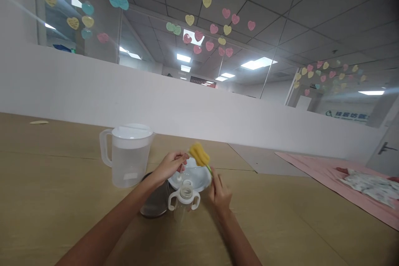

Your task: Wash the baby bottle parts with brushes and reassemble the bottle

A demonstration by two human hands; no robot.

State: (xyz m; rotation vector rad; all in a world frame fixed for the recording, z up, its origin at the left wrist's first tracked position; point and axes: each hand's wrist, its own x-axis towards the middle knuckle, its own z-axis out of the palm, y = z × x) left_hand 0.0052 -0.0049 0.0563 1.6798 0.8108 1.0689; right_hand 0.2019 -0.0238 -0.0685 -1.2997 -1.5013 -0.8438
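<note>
My right hand (220, 193) is closed around the green handle of a bottle brush with a yellow sponge head (200, 154), held tilted above a white bowl (204, 182). Close to the sponge, my left hand (172, 167) has its fingers pinched together; what they hold, if anything, is hard to make out. Below the hands, in front of the bowl, an uncapped clear baby bottle (186, 193) with two white side handles stands upright. A small white piece (179, 178) shows at the bowl's left side, under my left fingers.
A lidded translucent pitcher (131, 164) stands at the back left. Behind my left forearm is a dark round container (155, 204). At the right, another person's hand (342, 170) is by a patterned cloth (369, 185) on a pink sheet (311, 164). A white wall (187, 112) bounds the table.
</note>
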